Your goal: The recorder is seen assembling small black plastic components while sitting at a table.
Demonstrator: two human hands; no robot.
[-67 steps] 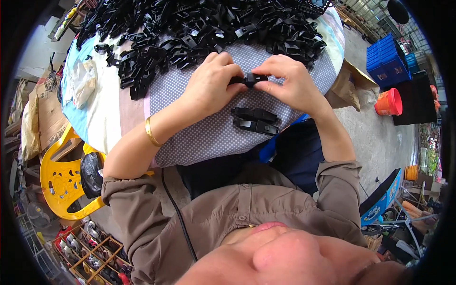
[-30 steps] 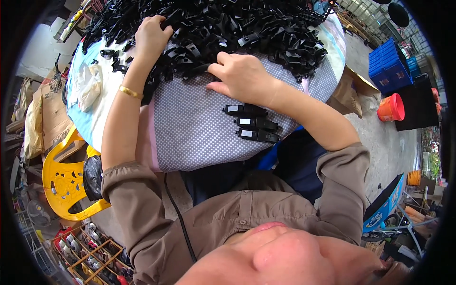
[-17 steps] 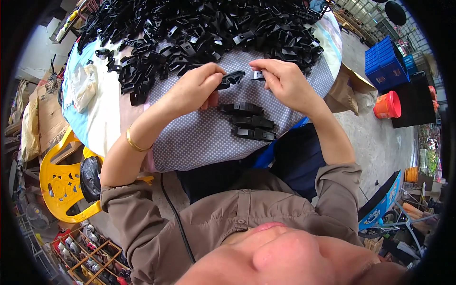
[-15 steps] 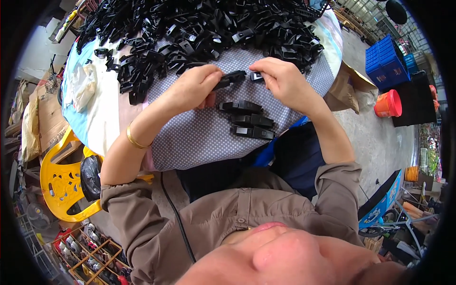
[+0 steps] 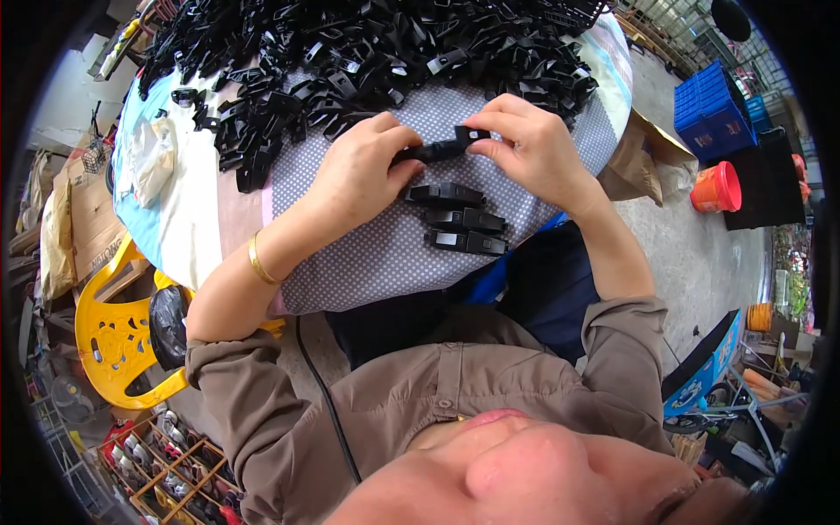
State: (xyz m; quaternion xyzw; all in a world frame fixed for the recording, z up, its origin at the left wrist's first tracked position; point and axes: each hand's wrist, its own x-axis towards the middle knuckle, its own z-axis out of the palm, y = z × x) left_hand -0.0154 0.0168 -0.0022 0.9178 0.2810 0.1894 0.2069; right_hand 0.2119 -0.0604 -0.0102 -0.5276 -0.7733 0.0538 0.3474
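Left hand (image 5: 363, 166) faces right hand (image 5: 535, 144), both pinching.

There's the heap of parts (image 5: 385, 61) across the far tabletop (image 5: 350, 271), three pieces (image 5: 464, 220) nearer, chair (image 5: 112, 350) left, bucket (image 5: 716, 188) right.

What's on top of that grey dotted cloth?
Part of a heap of black parts, and apart from it, three black pieces in a row. The cloth directly beneath them is hidden.
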